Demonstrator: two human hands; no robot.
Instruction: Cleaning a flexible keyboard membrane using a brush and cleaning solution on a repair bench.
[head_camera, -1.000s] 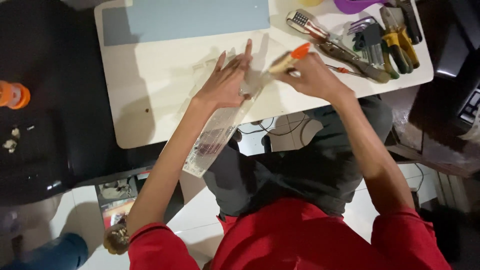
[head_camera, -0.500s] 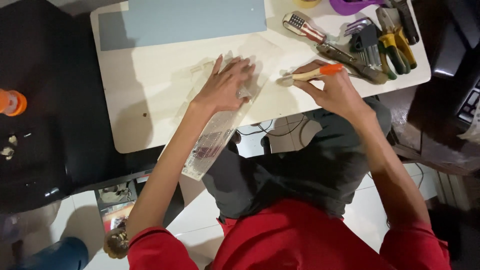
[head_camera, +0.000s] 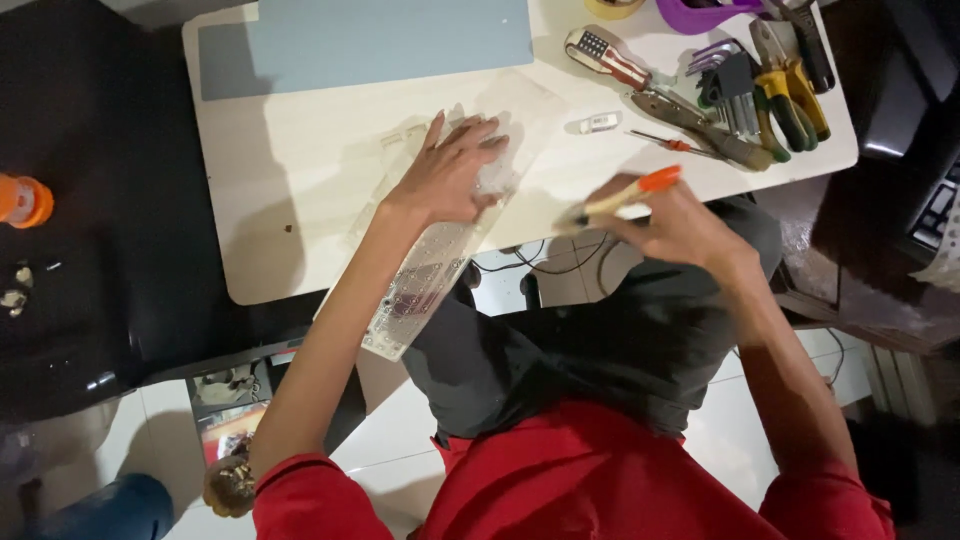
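Head view, left to right: an orange-capped bottle (head_camera: 22, 199) stands well apart from the white table (head_camera: 280, 200). On that table the left hand (head_camera: 455, 172) lies flat, fingers spread, pinning the clear keyboard membrane (head_camera: 415, 290), which overhangs the table's near edge, likely to steady it. Just off that edge the right hand (head_camera: 685, 225) is closed around an orange-tipped screwdriver (head_camera: 620, 200), lifted clear. Pliers (head_camera: 790, 95) rest at the table's far right corner

A pale blue mat (head_camera: 365, 42) lies on the white counter (head_camera: 270, 200); pliers (head_camera: 790, 90), hex keys (head_camera: 730, 85) and a small screwdriver (head_camera: 670, 143) crowd its corner.
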